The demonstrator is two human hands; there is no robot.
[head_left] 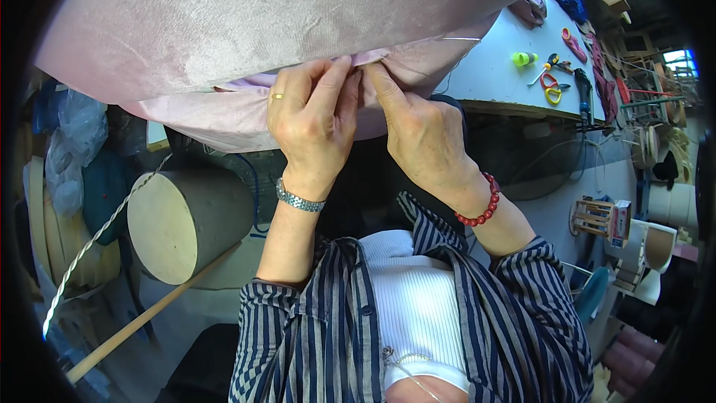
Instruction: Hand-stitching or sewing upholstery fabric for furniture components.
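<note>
At the near edge of the pale blue bench [492,67], a large cushion covered in pink velvet fabric [261,15] overhangs toward the person, its long axis running left to right across the view. Both hands meet at its lower seam, where a lighter pink inner lining [246,83] shows in the gap. The left hand [313,116], with a gold ring and a silver metal watch at the wrist, has its fingers closed in a pinch on the fabric edge. The right hand [418,130], with a red bead bracelet at the wrist, pinches the same edge just beside it, thumb and forefinger pressed together, so the fingertips of both hands touch. The seam lies directly above and ahead of both hands, equally near to each. Toward the far right end of the bench lie pink-handled scissors [574,45] and a yellow-green bottle [524,59], well apart from the hands. Below the cushion on the left sits a beige foam cylinder [186,224].
</note>
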